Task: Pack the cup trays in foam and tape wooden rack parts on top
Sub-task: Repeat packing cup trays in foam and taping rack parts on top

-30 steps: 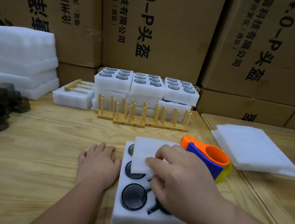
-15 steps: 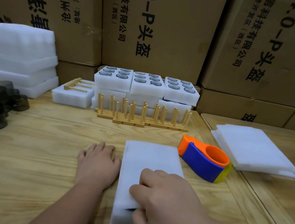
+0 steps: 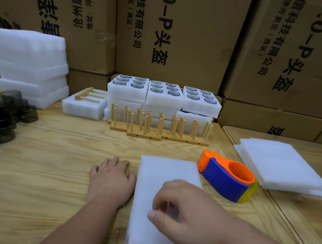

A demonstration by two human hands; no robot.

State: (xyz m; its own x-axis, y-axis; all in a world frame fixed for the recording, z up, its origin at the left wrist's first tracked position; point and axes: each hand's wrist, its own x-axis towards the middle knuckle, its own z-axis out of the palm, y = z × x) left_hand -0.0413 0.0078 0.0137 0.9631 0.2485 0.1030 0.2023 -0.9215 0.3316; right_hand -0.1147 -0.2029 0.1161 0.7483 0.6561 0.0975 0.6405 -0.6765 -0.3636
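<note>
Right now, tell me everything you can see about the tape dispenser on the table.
The orange, blue and yellow plastic tape dispenser lies on the pale wooden table, just right of the white foam sheet. Its orange round core opening faces up, its toothed cutting edge points toward the far side. Neither hand touches it.

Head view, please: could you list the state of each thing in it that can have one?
Foam sheet: lying flat, covering the near tray.
Left hand: flat on the table, beside the sheet.
Right hand: over the sheet, fingers curled loosely.
Tape dispenser: set down, untouched.
Wooden racks: upright, pegs up.
Back trays: stacked, uncovered, cups seated.
Loose cups: piled, unpacked.
</note>
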